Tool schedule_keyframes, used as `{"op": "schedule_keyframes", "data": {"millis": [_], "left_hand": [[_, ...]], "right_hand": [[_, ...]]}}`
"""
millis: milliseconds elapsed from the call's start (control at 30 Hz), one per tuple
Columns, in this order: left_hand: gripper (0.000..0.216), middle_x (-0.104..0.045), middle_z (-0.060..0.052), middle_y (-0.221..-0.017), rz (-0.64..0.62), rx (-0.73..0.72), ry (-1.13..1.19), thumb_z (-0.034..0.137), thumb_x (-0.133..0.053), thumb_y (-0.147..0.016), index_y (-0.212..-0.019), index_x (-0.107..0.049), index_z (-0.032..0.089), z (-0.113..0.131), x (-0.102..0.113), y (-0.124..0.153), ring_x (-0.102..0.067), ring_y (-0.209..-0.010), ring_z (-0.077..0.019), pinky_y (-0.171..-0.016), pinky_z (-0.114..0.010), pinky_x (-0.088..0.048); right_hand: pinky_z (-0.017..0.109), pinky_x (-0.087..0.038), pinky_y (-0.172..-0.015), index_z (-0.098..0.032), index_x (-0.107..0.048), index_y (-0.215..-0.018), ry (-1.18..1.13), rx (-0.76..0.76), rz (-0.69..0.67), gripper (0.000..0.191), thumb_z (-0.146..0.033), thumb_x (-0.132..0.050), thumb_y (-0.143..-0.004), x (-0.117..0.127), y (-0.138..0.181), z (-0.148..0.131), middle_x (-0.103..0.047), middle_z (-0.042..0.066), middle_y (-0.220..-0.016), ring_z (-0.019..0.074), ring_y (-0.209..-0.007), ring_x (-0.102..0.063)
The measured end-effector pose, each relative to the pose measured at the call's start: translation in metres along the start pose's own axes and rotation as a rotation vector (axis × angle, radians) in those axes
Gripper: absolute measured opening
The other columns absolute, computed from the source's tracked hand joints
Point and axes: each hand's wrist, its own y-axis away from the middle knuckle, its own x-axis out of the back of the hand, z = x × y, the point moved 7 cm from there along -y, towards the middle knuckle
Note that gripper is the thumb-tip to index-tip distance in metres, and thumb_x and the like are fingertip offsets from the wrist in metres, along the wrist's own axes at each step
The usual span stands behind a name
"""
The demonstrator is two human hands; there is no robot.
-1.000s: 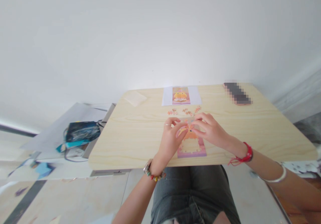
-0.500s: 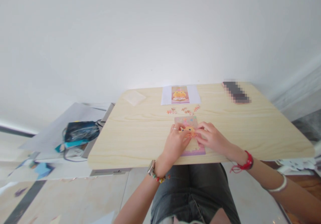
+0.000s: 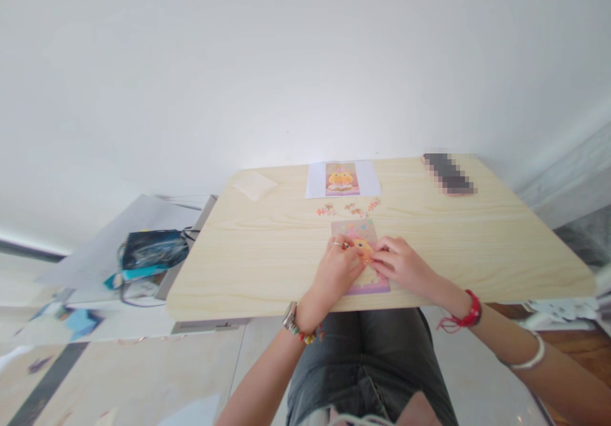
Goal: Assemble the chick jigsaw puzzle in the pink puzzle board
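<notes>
In my head view, the puzzle [image 3: 356,227] lies on the counter [image 3: 258,257] near its front edge, with both my hands on it. My left hand [image 3: 334,270] covers its left side, fingers bent down by a yellow face [image 3: 366,249]; my right hand [image 3: 403,264] meets that face from the right, thumb and forefinger close together. I cannot tell whether either hand's fingers are clamped on a piece. Beyond the puzzle lie loose pieces [image 3: 326,210], then a white paper [image 3: 316,181] with a printed picture [image 3: 342,179]. A phone [image 3: 449,172] lies well off to the right, a pale sheet [image 3: 254,185] to the left
</notes>
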Motion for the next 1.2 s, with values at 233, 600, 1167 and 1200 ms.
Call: {"op": "schedule_keyframes", "data": {"millis": [233, 600, 1167, 1200], "left_hand": [[0.005, -0.047, -0.006, -0.089, -0.024, 0.020, 0.008, 0.021, -0.058, -0.073, -0.077, -0.062, 0.019, 0.000, -0.001, 0.000, -0.046, -0.086, -0.0187, -0.079, -0.036, -0.044], [0.006, -0.048, -0.006, -0.088, -0.006, 0.026, 0.017, 0.021, -0.057, -0.073, -0.078, -0.062, 0.019, 0.002, 0.001, 0.001, -0.046, -0.084, -0.0184, -0.076, -0.035, -0.045], [0.006, -0.048, -0.005, -0.089, -0.007, 0.028, -0.010, 0.016, -0.056, -0.073, -0.075, -0.061, 0.020, 0.000, -0.003, -0.002, -0.046, -0.088, -0.0193, -0.081, -0.037, -0.043], [0.006, -0.048, -0.005, -0.090, -0.006, 0.026, -0.011, 0.016, -0.056, -0.073, -0.075, -0.061, 0.020, 0.000, -0.004, -0.002, -0.045, -0.088, -0.0193, -0.081, -0.037, -0.043]], "right_hand": [[0.032, -0.042, -0.071, -0.018, -0.065, -0.072, 0.017, -0.043, 0.040, 0.014, -0.021, -0.053, -0.080, 0.001, 0.003, 0.002, -0.056, 0.005, -0.079, 0.0148, -0.076, -0.052], [0.033, -0.040, -0.070, -0.018, -0.064, -0.076, 0.136, -0.025, 0.053, 0.019, -0.022, -0.047, -0.083, 0.002, 0.006, -0.010, -0.056, 0.006, -0.079, 0.0159, -0.073, -0.051], [0.033, -0.040, -0.071, -0.018, -0.062, -0.070, 0.141, -0.054, 0.068, 0.019, -0.017, -0.048, -0.082, 0.002, 0.007, -0.012, -0.057, 0.006, -0.077, 0.0163, -0.074, -0.051], [0.033, -0.040, -0.071, -0.018, -0.063, -0.071, 0.133, -0.059, 0.063, 0.019, -0.017, -0.047, -0.082, 0.001, 0.007, -0.011, -0.057, 0.006, -0.078, 0.0164, -0.074, -0.051]]}}
